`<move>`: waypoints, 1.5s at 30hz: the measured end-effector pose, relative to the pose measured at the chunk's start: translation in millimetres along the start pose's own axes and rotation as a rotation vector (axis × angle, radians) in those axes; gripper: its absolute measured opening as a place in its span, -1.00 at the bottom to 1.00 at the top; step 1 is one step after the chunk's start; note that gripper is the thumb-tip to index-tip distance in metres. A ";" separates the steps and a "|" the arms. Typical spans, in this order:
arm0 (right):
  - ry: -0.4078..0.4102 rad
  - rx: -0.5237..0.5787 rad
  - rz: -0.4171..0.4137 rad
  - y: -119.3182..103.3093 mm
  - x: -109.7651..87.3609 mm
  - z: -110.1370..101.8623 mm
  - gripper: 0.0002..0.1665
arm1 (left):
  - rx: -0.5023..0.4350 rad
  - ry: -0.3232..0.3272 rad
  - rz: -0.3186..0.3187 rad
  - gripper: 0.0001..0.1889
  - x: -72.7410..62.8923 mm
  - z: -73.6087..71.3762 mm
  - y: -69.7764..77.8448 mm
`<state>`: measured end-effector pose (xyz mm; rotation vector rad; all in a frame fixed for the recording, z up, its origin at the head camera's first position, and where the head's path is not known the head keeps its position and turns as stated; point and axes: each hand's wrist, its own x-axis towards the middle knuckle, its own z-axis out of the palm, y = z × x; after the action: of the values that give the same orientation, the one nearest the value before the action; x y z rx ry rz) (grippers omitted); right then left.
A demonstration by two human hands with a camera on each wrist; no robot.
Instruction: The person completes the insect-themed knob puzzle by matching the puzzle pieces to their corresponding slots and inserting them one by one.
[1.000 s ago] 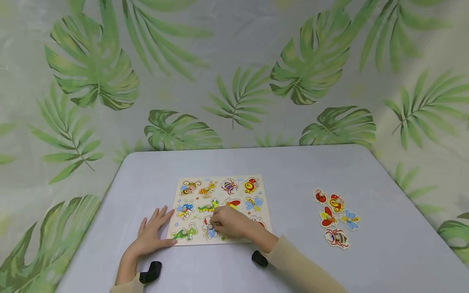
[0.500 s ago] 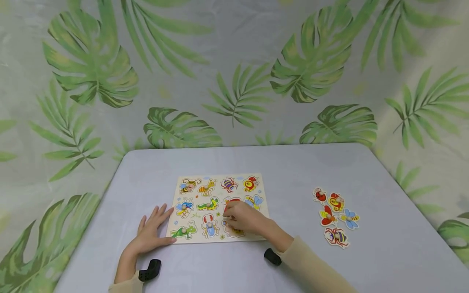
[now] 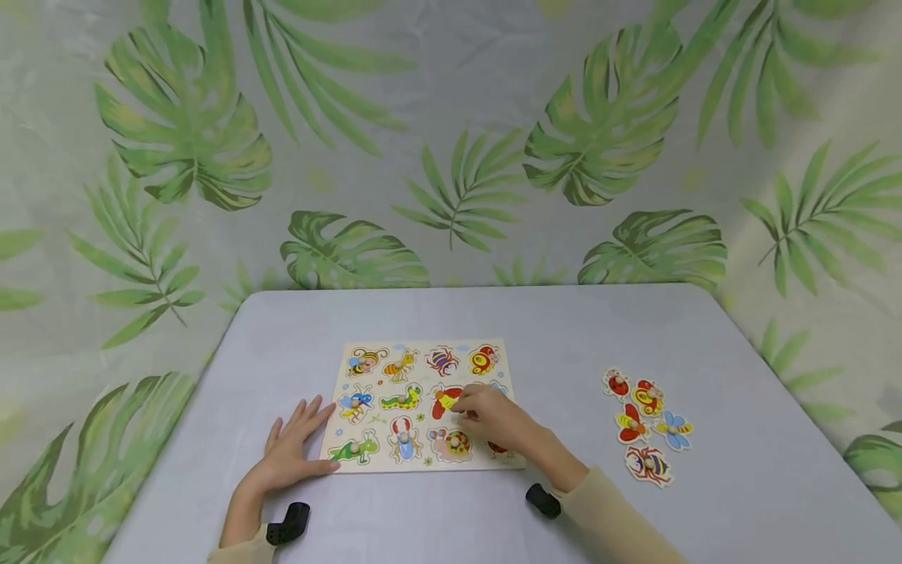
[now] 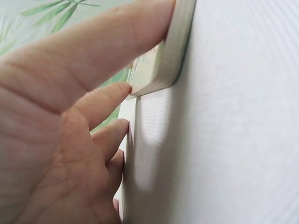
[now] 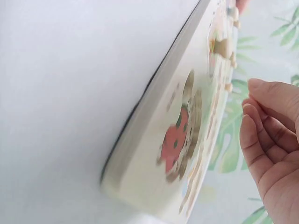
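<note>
Since the earlier frames, the right hand [image 3: 493,413] has shifted to its own right, leaving the stag-beetle piece [image 3: 405,442] and snail piece [image 3: 452,444] both uncovered in the insect board [image 3: 377,423]. Its fingers [image 5: 252,137] are loosely bent, with nothing seen between them; the right wrist view shows them clear of the board, though whether thumb and forefinger touch is hard to make out. From the head view, this hand hides most of a blue-winged insect and part of a red ladybird [image 3: 499,449] at the board's right, its fingertips overlapping a red-winged bug [image 3: 444,402].

The left hand [image 3: 285,458] has its fingers straight and spread, thumb on the board's near left corner — its wrist view shows just that corner, cut off at the top.

Farther right on the desk [image 3: 282,333] five loose pieces [image 3: 647,398] lie grouped. Both sleeves [image 3: 613,517] run out of frame — behind hangs a leaf-printed cloth [image 3: 486,86].
</note>
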<state>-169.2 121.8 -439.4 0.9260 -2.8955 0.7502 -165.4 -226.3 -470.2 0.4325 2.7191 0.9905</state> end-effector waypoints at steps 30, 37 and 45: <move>0.188 0.093 0.132 51.3 -39.0 -25.1 -0.79 | -0.016 -0.008 -0.001 -0.01 2.2 0.2 1.0; 0.232 0.051 0.192 68.8 -53.1 -30.4 -0.80 | -0.008 -0.023 -0.012 -0.01 -0.5 -0.2 2.3; 0.278 0.018 0.234 89.4 -65.7 -40.0 -0.81 | 0.000 -0.010 -0.006 -0.02 -1.2 -0.4 2.6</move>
<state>-169.3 239.0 -453.2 0.4437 -2.7772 0.8425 -163.9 -225.0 -468.1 0.4277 2.7095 0.9842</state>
